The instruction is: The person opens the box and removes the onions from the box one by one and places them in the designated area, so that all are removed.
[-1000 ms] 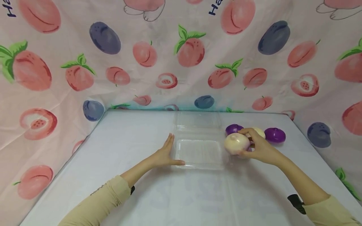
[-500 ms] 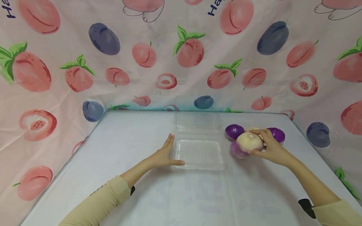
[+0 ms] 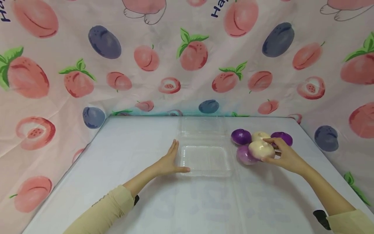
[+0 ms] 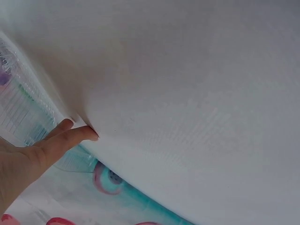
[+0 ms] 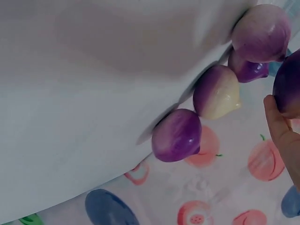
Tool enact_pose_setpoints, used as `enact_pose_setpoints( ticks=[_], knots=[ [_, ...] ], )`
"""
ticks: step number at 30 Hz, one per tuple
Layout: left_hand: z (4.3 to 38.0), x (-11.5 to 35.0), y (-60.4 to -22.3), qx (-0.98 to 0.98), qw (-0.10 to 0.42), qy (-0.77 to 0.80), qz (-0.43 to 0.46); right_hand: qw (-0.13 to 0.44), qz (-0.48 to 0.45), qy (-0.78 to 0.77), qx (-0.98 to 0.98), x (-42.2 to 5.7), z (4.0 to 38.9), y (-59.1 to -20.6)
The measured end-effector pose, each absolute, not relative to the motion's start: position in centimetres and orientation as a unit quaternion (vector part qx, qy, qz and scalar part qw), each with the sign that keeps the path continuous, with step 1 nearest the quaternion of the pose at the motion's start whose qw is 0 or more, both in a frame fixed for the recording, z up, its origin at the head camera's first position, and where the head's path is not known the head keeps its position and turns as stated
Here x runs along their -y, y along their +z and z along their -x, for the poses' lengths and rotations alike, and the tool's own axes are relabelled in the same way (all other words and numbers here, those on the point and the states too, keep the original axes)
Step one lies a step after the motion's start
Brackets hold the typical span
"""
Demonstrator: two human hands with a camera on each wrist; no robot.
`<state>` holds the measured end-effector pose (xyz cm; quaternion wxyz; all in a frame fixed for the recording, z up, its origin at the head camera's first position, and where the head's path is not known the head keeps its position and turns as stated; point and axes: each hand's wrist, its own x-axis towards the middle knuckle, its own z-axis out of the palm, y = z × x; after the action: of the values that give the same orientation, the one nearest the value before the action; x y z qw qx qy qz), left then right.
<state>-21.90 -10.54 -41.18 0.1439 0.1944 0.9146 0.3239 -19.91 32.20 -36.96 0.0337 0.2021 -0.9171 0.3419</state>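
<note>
My right hand (image 3: pixel 287 158) grips a pale onion with a purple underside (image 3: pixel 261 149). It is above or among the other onions, and I cannot tell whether it touches them. Close by are a light purple onion (image 3: pixel 244 156), a dark purple onion (image 3: pixel 241 136), a cream-coloured onion (image 3: pixel 259 135) and another purple onion (image 3: pixel 284 137). In the right wrist view the held onion (image 5: pixel 288 84) is partly cut off by the frame. My left hand (image 3: pixel 167 163), fingers spread, touches the left side of a clear plastic box (image 3: pixel 207 173).
The box's clear lid (image 3: pixel 202 125) lies folded back behind it. Everything rests on a white-covered table (image 3: pixel 204 204). A fruit-printed cloth (image 3: pixel 175 58) rises along the table's back and sides.
My right hand has moved the held onion to the right, from beside the box, uncovering the light purple onion and the dark purple one behind. The left hand stays at the box.
</note>
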Motion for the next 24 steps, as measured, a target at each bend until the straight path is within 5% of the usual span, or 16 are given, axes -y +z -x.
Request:
enact_pose_setpoints(
  ticks=[24],
  knots=[
    [21.7,10.7,-41.1,-0.913,0.146,0.327,-0.193,0.033,-0.154,0.334,0.929,-36.7,21.4,-39.7]
  ],
)
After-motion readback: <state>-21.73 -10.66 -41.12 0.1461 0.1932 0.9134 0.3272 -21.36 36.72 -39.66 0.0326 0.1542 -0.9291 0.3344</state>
